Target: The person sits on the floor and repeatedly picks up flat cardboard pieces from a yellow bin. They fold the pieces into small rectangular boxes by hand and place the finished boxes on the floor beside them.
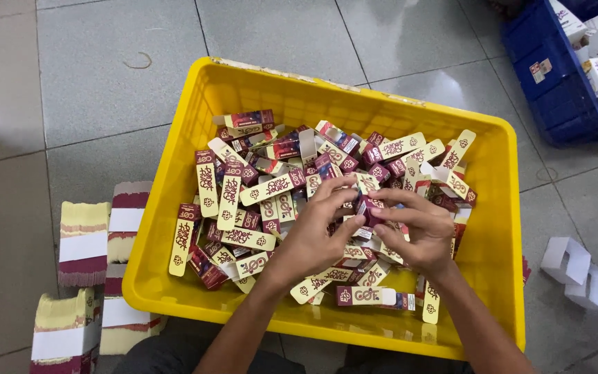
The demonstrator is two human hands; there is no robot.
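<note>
A person is crouching over a yellow plastic crate [174,166] on a grey tiled floor [91,83], and both bare hands are meeting above its middle. The left hand [313,239] and the right hand [420,232] are pinching one small maroon carton [368,206] between their fingertips, thumbs pressing in from below and index fingers curling over the top, so neither hand is relaxed or empty. They appear to be holding it by its edges to square or close the thin card, though the exact fold is hidden between the fingers.

Directly under and around the fingers, a loose heap of folded cartons [271,187] is filling the crate: slim rectangular boxes in cream and maroon, with a smooth printed finish, lying at every angle. Well to the left of the left hand, outside the crate wall, banded stacks of flat card blanks [84,242] are sitting on the floor. Beyond the right hand, a blue crate [555,90] is holding more cartons, and white folded inserts [579,270] are lying on the tiles.
</note>
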